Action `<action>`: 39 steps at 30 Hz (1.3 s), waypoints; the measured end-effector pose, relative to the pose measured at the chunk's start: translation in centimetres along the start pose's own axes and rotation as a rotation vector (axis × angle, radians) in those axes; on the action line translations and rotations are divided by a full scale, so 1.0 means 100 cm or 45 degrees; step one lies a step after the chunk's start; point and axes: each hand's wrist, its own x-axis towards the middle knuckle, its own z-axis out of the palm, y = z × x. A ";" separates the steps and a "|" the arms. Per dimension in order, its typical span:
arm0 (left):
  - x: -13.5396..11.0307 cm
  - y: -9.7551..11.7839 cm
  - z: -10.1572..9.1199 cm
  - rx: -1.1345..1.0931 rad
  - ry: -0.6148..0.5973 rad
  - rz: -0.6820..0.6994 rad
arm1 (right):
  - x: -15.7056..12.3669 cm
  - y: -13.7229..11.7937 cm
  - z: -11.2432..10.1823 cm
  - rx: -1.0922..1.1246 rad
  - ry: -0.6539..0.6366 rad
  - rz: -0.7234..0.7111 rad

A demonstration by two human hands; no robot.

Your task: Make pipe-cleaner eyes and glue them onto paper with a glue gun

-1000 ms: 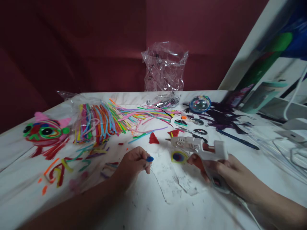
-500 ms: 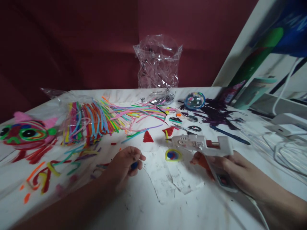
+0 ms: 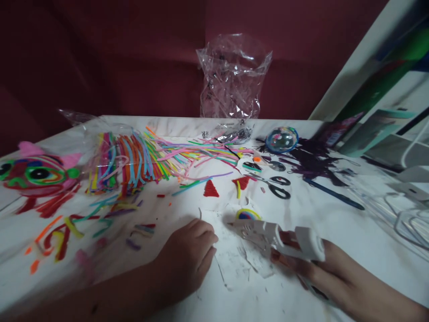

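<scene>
My right hand (image 3: 325, 273) is wrapped round the grip of a white hot glue gun (image 3: 263, 235), whose nozzle points left over a sheet of marked paper (image 3: 231, 257). Just behind the barrel lies an eye-shaped piece (image 3: 248, 214) in yellow, blue and red, partly covered by the gun. At the paper's left edge, my left hand (image 3: 192, 250) is closed with the knuckles up; anything inside its fingers is hidden. Beyond the hands lie a red triangle (image 3: 211, 188) and another red piece (image 3: 241, 182) with a yellow strip across it.
Black-handled scissors (image 3: 280, 190) and a dark blue pen-like tool (image 3: 335, 194) lie behind the gun. Bundled pipe cleaners (image 3: 130, 161) and a colourful animal face (image 3: 42, 176) are at left. A decorated clear ball (image 3: 281, 140) stands at back; white cables (image 3: 407, 219) run along the right.
The glue gun has come lower and nearer, its nozzle now over the paper. My left hand has turned knuckles up and moved right; the small blue thing seen in it earlier is out of sight.
</scene>
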 end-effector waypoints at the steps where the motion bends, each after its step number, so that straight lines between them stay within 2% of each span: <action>1: 0.000 0.000 0.000 0.007 0.012 0.013 | 0.001 0.001 -0.002 -0.006 -0.053 -0.016; 3: 0.001 -0.001 -0.001 0.015 0.028 0.031 | 0.002 0.001 -0.005 -0.025 -0.107 -0.009; 8: 0.002 -0.001 -0.001 0.010 -0.004 0.085 | 0.003 0.001 -0.004 -0.046 -0.090 0.081; 12: 0.001 0.000 0.001 0.011 -0.062 0.099 | 0.004 0.007 -0.002 -0.101 -0.208 -0.030; 16: 0.002 0.000 0.002 0.007 -0.079 0.097 | 0.003 0.010 0.000 -0.133 -0.221 -0.073; 22: 0.004 0.002 -0.002 0.014 -0.089 0.094 | 0.002 0.005 0.011 -0.071 -0.035 -0.055; 29: 0.005 0.001 -0.001 0.019 -0.076 0.102 | 0.006 0.019 0.004 -0.322 -0.037 -0.312; 39: 0.004 0.001 -0.002 0.007 -0.079 0.105 | 0.005 0.021 0.006 -0.412 0.028 -0.350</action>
